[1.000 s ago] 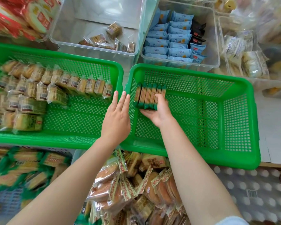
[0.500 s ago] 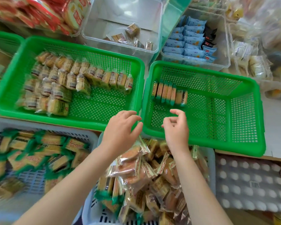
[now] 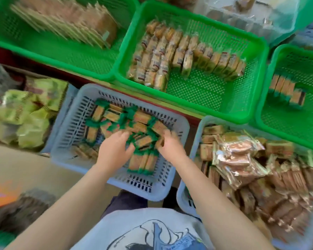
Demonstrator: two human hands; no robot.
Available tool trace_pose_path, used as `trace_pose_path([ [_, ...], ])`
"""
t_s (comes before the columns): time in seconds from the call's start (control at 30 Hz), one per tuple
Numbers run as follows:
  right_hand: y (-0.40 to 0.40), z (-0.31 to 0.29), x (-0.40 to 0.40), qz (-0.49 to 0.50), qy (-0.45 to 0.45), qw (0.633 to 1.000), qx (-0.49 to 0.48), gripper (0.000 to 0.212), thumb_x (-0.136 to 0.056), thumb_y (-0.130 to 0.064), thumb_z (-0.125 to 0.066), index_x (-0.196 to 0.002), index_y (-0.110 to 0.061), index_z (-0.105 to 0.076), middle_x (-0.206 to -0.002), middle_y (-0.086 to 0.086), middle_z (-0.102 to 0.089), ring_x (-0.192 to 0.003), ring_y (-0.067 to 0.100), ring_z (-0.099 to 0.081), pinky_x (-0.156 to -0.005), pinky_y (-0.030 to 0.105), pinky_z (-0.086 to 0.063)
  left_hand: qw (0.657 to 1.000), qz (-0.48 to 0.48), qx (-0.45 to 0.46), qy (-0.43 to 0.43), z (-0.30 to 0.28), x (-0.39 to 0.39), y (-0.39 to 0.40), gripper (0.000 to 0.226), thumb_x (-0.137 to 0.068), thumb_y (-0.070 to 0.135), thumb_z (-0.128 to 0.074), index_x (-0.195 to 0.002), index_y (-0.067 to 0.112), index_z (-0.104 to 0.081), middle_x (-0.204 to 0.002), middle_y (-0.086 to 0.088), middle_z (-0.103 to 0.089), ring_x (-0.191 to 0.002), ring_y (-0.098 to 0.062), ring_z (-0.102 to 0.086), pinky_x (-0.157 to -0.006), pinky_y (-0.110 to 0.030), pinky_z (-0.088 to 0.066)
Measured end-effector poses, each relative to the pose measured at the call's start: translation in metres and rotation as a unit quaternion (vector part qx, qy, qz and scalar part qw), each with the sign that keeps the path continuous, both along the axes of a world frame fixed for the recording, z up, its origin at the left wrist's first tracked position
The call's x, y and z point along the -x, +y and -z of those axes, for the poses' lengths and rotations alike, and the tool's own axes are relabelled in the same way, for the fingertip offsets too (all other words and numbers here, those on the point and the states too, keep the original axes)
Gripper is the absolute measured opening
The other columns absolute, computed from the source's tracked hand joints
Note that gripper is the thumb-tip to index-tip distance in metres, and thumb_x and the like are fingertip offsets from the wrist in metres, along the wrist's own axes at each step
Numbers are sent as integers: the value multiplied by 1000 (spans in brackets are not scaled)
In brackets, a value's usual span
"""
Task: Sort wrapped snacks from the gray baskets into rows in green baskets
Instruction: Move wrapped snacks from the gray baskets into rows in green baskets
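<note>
Both of my hands are down in a gray basket (image 3: 74, 156) of loose green-wrapped snacks (image 3: 141, 121). My left hand (image 3: 112, 152) curls its fingers and thumb round snacks in the middle of the pile. My right hand (image 3: 172, 147) curls round snacks beside it; blur hides the exact hold. At the far right, a green basket (image 3: 260, 112) holds a short upright row of the same snacks (image 3: 285, 91). The middle green basket (image 3: 206, 98) contains rows of clear-wrapped cakes (image 3: 184, 53).
A second gray basket (image 3: 195, 141) at the right is heaped with gold-wrapped snacks (image 3: 242, 159). A third green basket (image 3: 61, 56) at the upper left holds a packed row. Yellow-green bags (image 3: 25, 116) lie at the left. Clear bins stand behind.
My view has swung left and down. Both hands left the right green basket, passed over the gold-snack basket and dropped into the gray basket of green-wrapped snacks.
</note>
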State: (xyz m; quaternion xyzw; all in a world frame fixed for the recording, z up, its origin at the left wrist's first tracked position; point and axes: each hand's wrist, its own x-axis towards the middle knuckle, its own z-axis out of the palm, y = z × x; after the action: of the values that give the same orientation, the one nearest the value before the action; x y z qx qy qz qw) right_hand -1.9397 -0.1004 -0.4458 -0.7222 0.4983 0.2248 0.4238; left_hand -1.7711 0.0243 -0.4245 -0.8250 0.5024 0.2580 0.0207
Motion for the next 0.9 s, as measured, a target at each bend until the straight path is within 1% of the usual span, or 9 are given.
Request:
trace_pose_path([
  [0.03, 2, 16, -7, -16, 37, 999, 9, 69, -98, -12, -58, -156, -16, -20, -163, 14, -15, -140, 35, -37, -88, 39, -51, 1000, 3, 13, 12, 3, -4, 6, 49, -101, 39, -50, -146, 18, -47, -136, -9, -58, -105, -22, -64, -66, -29, -51],
  [0.1, 8, 45, -15, -65, 87, 993, 52, 81, -94, -7, -64, -157, -12, -14, -160, 19, -19, -146, 37, -24, -106, 43, -44, 999, -1, 32, 34, 7, -11, 17, 48, -101, 39, -50, -144, 20, -48, -128, -5, -61, -95, -20, -63, -64, -31, -51],
  [0.23, 24, 67, -26, -92, 111, 977, 154, 81, -92, -17, -68, -154, -6, -17, -152, 21, -32, -138, 37, -34, -106, 46, -39, 995, -44, 45, 83, 10, -32, 34, 47, -102, 38, -49, -145, 20, -46, -135, -2, -56, -109, -19, -59, -74, -33, -53],
  [0.37, 30, 47, -35, 1, 118, 989, 91, 92, -88, -43, -72, -156, -16, -16, -156, 18, -27, -142, 37, -32, -115, 53, -30, 990, -58, 36, 121, 2, -53, 49, 47, -103, 38, -49, -147, 23, -43, -146, 1, -48, -127, -17, -51, -90, -32, -50],
  [0.5, 38, -3, -47, 184, -29, 981, 48, 79, -88, -51, -68, -149, -19, -30, -146, 7, -36, -130, 28, -44, -99, 43, -46, 982, -67, 47, 169, -3, -65, 54, 53, -97, 42, -59, -145, 27, -45, -143, 4, -49, -124, -15, -52, -90, -31, -50],
  [0.6, 49, -33, -70, 180, -102, 977, -48, 56, -85, -60, -68, -125, -25, -48, -124, -5, -51, -111, 16, -53, -84, 33, -45, 958, -75, 65, 269, -3, -56, 45, 61, -89, 47, -71, -142, 28, -48, -135, 12, -52, -119, -8, -52, -91, -25, -46],
  [0.73, 54, -37, -85, 180, -144, 968, -97, 40, -90, -61, -59, -105, -25, -59, -103, 1, -67, -87, 18, -66, -73, 35, -55, 889, -219, 124, 383, 1, -41, 41, 26, -86, 37, -77, -108, 35, -63, -97, 17, -67, -87, 1, -62, -71, -22, -48],
  [0.83, 51, -17, -74, 225, -81, 970, -51, 39, -98, -54, -53, -115, -19, -58, -97, 1, -63, -89, 22, -67, -71, 35, -51, 859, -293, 107, 405, 11, -43, 48, 23, -86, 38, -77, -101, 31, -62, -95, 11, -67, -84, -7, -63, -76, -34, -55],
  [0.9, 55, 4, -60, 204, 29, 978, -38, 46, -100, -47, -54, -133, -16, -48, -99, 2, -59, -83, 24, -66, -67, 39, -52, 854, -322, 51, 406, 17, -46, 54, 31, -87, 38, -75, -99, 31, -47, -91, 15, -51, -74, -5, -52, -67, -27, -47],
])
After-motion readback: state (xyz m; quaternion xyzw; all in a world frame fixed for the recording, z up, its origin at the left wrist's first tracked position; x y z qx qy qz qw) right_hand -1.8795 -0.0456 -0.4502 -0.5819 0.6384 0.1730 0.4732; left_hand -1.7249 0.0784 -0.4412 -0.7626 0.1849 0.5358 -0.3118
